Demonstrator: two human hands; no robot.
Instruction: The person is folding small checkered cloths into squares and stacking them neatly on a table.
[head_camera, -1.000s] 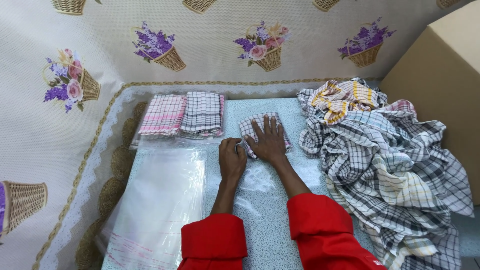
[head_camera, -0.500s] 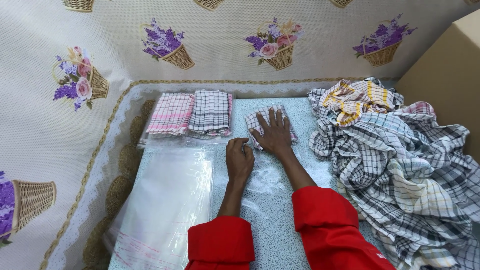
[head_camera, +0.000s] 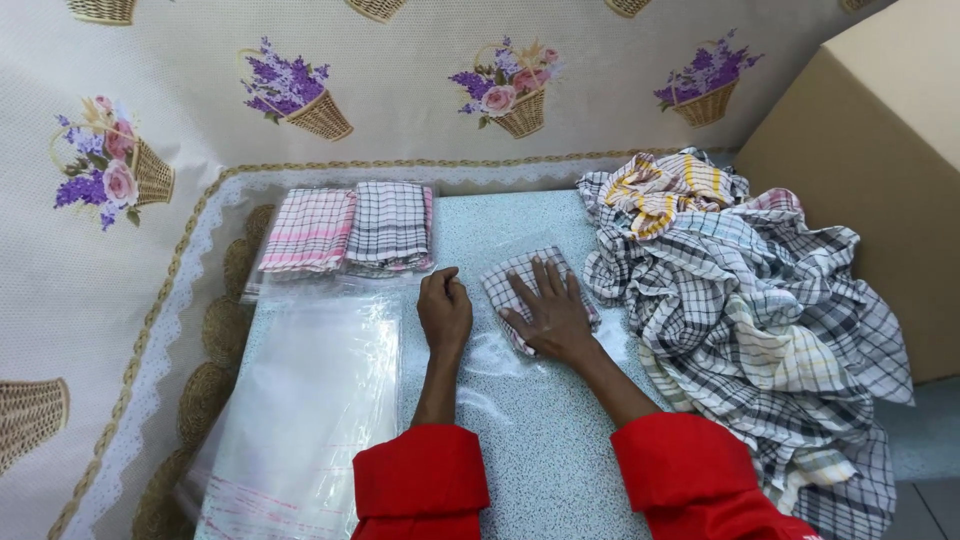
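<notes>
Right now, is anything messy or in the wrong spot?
Only the heap of checked cloths at the right: crumpled and tangled, unlike the two folded cloths lying neat at the back. The right hand presses a folded cloth flat.

Bare tabletop (head_camera: 540, 440) between plastic bags (head_camera: 310, 400) and cloth heap (head_camera: 760, 310)
</notes>
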